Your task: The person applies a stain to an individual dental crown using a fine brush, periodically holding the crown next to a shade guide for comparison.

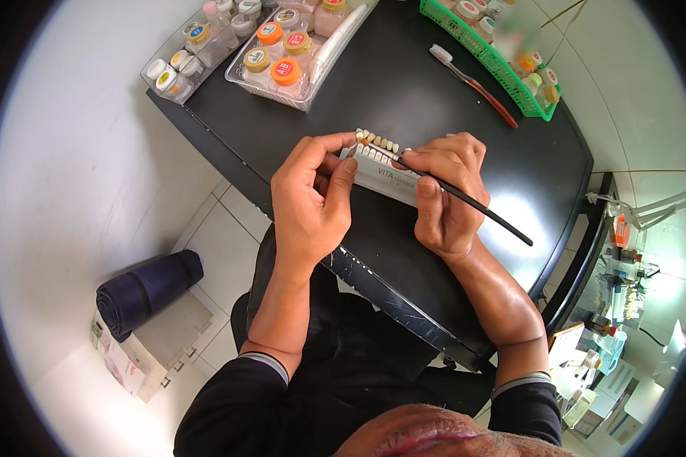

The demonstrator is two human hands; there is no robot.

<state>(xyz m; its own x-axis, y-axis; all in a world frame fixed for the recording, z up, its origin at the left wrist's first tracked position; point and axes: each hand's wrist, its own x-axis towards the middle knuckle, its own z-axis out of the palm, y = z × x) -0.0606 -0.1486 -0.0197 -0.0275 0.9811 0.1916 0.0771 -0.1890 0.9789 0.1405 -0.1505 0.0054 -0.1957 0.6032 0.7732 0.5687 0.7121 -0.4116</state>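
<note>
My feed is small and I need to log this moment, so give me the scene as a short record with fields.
Left hand: thumb and forefinger at the left end of the tooth-shaped tabs; a firm grip can't be confirmed
Right hand: holds a slim black-handled tool, its tip pointing toward the left fingertips
Between hands: grey holder beside the tabs
Surface: black table
Beyond, left: clear basket of lidded jars
Beyond, right: toothbrush, green basket
</note>
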